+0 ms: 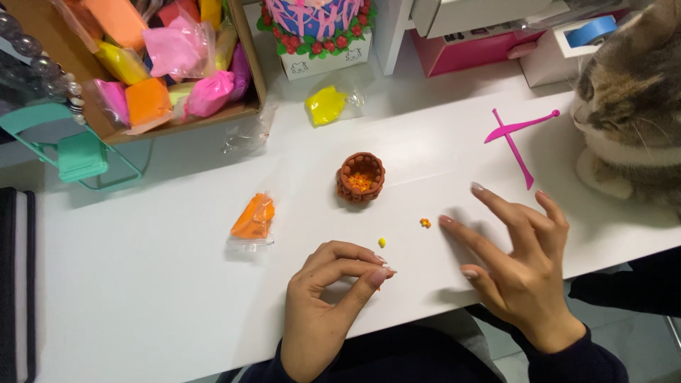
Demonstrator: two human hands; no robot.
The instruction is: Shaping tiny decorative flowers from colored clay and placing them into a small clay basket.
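My left hand [333, 298] hovers low over the white table [142, 284], thumb and forefinger pinched on a tiny orange bit of clay. My right hand [514, 259] is spread open beside it, fingers apart, holding nothing. Just ahead of its fingertips lies a small orange clay flower [425, 223]. A tiny yellow clay ball [381, 242] sits between the hands. Farther back stands a small brown clay basket [361, 177] filled with orange bits.
An orange clay packet [253, 218] lies left of the basket, a yellow clay packet [326, 105] behind it. A cardboard box [252, 67] holds several coloured clay bags. Two pink modelling tools [516, 135] lie crossed near a cat [631, 106] at the right edge.
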